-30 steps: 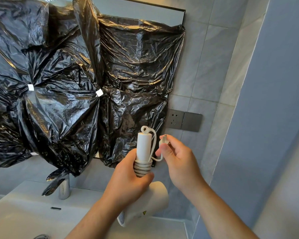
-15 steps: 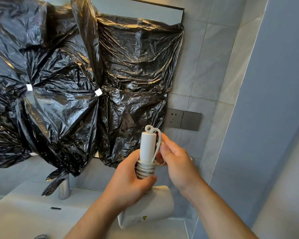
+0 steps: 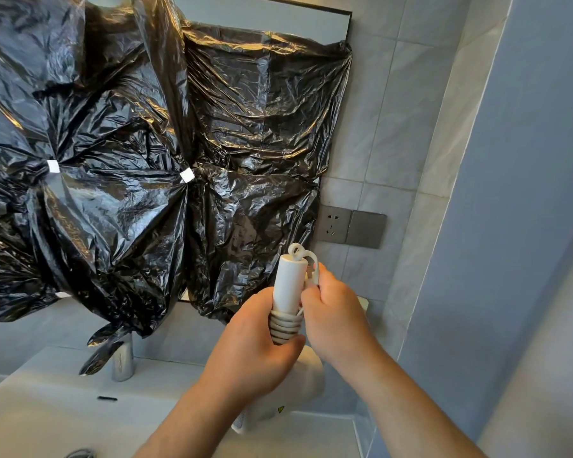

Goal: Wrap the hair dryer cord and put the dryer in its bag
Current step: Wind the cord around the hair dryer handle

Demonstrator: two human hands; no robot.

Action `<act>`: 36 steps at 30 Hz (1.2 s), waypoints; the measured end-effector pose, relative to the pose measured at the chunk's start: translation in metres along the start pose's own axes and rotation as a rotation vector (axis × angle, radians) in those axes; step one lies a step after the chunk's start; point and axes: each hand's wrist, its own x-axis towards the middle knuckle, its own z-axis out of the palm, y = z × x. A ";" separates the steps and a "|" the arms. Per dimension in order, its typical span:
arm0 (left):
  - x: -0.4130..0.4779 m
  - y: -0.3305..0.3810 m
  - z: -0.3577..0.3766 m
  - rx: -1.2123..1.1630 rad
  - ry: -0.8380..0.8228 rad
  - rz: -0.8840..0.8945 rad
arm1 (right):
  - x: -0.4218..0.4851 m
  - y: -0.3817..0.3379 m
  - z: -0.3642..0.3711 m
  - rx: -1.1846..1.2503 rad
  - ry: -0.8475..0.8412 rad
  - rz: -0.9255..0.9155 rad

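Note:
A white hair dryer [image 3: 290, 282] is held with its handle pointing up and its barrel [image 3: 306, 378] hanging below my hands. Its white cord [image 3: 283, 323] lies in several tight coils around the lower handle, with a small loop at the handle's top. My left hand [image 3: 258, 345] grips the handle over the coils. My right hand [image 3: 334, 312] is pressed against the handle's right side, fingers curled around the cord's end. The plug is hidden inside that hand. No bag for the dryer is in view.
Crumpled black plastic sheeting [image 3: 139, 153] covers the mirror on the wall ahead. A grey wall socket [image 3: 351, 226] sits to its right. Below are a white sink [image 3: 47, 414] and a chrome tap [image 3: 123, 361]. A blue-grey wall [image 3: 510, 226] rises on the right.
My right hand has come in from beside the dryer, drawing the loose cord end down against the handle. The cord loop at the side has shrunk. My left hand keeps its hold.

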 end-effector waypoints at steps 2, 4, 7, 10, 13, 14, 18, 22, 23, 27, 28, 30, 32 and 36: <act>-0.001 0.000 0.002 -0.005 0.026 -0.015 | -0.002 -0.004 -0.003 -0.009 0.050 -0.028; -0.001 -0.002 0.002 -0.031 0.036 -0.046 | -0.004 -0.009 -0.006 0.057 0.077 -0.063; -0.001 -0.003 0.000 -0.062 0.019 -0.068 | -0.003 -0.009 -0.009 0.194 0.034 -0.059; -0.001 -0.001 0.001 -0.093 0.009 -0.089 | -0.001 -0.008 -0.014 0.308 -0.031 -0.034; 0.001 0.000 0.002 -0.121 0.001 -0.092 | -0.001 -0.009 -0.019 0.314 -0.052 -0.062; 0.001 0.000 0.003 -0.128 -0.006 -0.092 | -0.001 -0.009 -0.020 0.316 -0.042 -0.070; 0.002 0.002 0.006 -0.120 -0.014 -0.089 | -0.005 -0.011 -0.021 0.286 0.010 -0.115; 0.003 0.003 0.011 -0.044 0.004 -0.060 | -0.008 -0.010 -0.023 0.150 0.090 -0.139; 0.003 0.002 0.011 -0.009 0.008 -0.048 | -0.008 -0.009 -0.022 0.132 0.119 -0.139; 0.003 -0.004 0.015 0.107 0.021 -0.037 | -0.006 -0.006 -0.021 0.054 0.189 -0.133; 0.003 -0.006 0.016 0.114 0.019 -0.050 | -0.005 -0.005 -0.021 0.003 0.210 -0.143; 0.002 -0.009 0.019 0.116 0.021 -0.080 | -0.006 -0.006 -0.020 -0.104 0.258 -0.165; 0.001 -0.009 0.022 0.125 0.024 -0.092 | -0.006 -0.006 -0.018 -0.202 0.293 -0.182; -0.002 -0.008 0.022 0.151 0.010 -0.094 | -0.003 -0.001 -0.017 -0.224 0.313 -0.191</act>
